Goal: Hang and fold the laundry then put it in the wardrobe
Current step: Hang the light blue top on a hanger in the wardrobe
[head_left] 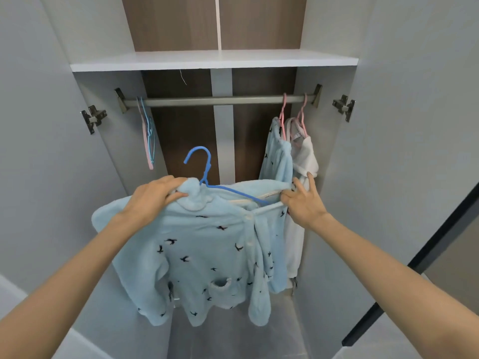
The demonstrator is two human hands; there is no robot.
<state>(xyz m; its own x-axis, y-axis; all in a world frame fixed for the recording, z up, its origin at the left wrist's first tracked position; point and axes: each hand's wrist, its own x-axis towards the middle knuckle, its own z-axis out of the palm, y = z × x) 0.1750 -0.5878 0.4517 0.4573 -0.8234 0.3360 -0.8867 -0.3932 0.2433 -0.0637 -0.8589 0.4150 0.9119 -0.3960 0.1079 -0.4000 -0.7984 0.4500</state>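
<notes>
Open wardrobe [330,151] straight ahead: white sides, brown back panels, white shelf [212,60] across the top w/ a grey rail [220,101] just under it. Far left on the rail are a few empty hangers [148,136], pink & pale blue, bunched together. Far right is a bird-print blue garment [277,156] on a pink hanger [283,117], and beside it a white garment [304,156] on a second pink hanger [302,117]. Metal hinges [93,117] on both sides.

Person stands in front, both arms out. Fleece top [207,250], pale blue w/ small dark birds, is held up below the rail, approx mid-wardrobe, not hung yet. It sits on a blue hanger [204,161] whose hook points up, well below the rail. Left hand [153,196] has its fingers curled over the top's collar/shoulder, gripping the fabric. Right hand [303,200] pinches the other shoulder edge btwn thumb & fingers, one finger sticking up, just in front of the white garment. Sleeves and hem dangle loose, and a cuff shows low on the front.
</notes>
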